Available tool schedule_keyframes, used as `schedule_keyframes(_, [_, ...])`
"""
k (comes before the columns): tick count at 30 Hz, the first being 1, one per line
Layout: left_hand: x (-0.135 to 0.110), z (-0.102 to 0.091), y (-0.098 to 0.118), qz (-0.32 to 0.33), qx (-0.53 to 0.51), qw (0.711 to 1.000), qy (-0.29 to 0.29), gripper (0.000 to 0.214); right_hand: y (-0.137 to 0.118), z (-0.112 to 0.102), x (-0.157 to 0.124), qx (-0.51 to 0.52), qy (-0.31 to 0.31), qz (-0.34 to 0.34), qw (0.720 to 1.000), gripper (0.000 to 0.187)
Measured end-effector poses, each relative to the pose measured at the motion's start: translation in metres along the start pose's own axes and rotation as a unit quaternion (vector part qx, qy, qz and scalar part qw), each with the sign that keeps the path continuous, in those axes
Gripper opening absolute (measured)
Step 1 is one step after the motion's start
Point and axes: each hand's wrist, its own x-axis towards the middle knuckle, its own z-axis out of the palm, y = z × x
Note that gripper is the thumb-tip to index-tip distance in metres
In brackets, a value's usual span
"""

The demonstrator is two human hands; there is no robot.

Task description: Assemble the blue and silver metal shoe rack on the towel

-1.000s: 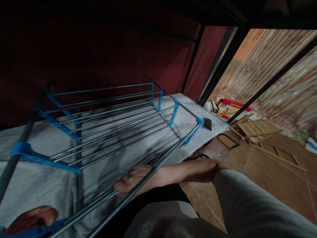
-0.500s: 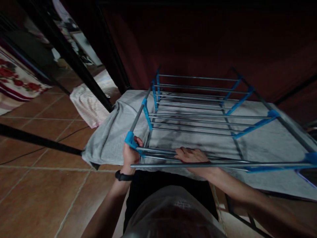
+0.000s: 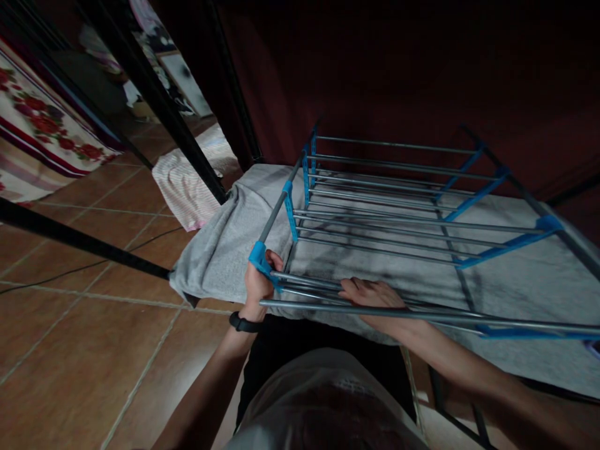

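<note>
A metal rack [image 3: 375, 219] with grey tubes and blue plastic brackets rests on a grey cloth. My left hand [image 3: 260, 278] is closed around the blue corner bracket [image 3: 257, 255] at the rack's near left. A black band circles that wrist. My right hand [image 3: 375, 297] wraps over the inner metal tubes [image 3: 323, 284] on the near side, its fingers partly hidden behind them. In front of the right hand runs a longer front tube [image 3: 328, 308], whose left end stands free of the blue bracket, close to my left wrist.
Grey cloth [image 3: 215, 244] covers the low surface under the rack. Black metal poles [image 3: 84, 240] stand at the left. A striped cloth [image 3: 192, 194] and a flowered blanket [image 3: 42, 125] hang beyond. Dark red panel [image 3: 398, 75] rises behind; a cable [image 3: 94, 265] crosses the tiled floor.
The whole view has shifted, so rack and hands appear slightly farther right. Both hands keep their holds, and the front tube's left end is still free.
</note>
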Motion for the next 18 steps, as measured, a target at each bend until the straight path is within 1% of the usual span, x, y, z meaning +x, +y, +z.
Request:
schedule_keyframes(4, [-0.003,0.004,0.007,-0.021,-0.019,0.999,0.017,0.052,-0.001,0.001,0.0,-0.006,-0.008,0.003,1.0,0.029])
schedule_keyframes(10, [-0.006,0.009,0.014,-0.031,-0.041,0.999,0.015,0.048,-0.002,0.0,0.0,0.013,-0.012,0.014,1.0,0.027])
schedule_keyframes(13, [-0.005,0.008,0.011,-0.036,-0.045,0.998,0.014,0.052,0.0,0.0,0.0,0.024,-0.011,0.013,1.0,0.029])
schedule_keyframes(18, [-0.002,0.007,0.007,-0.048,-0.036,0.998,-0.012,0.066,0.002,0.003,0.001,0.042,-0.017,0.021,0.999,0.03])
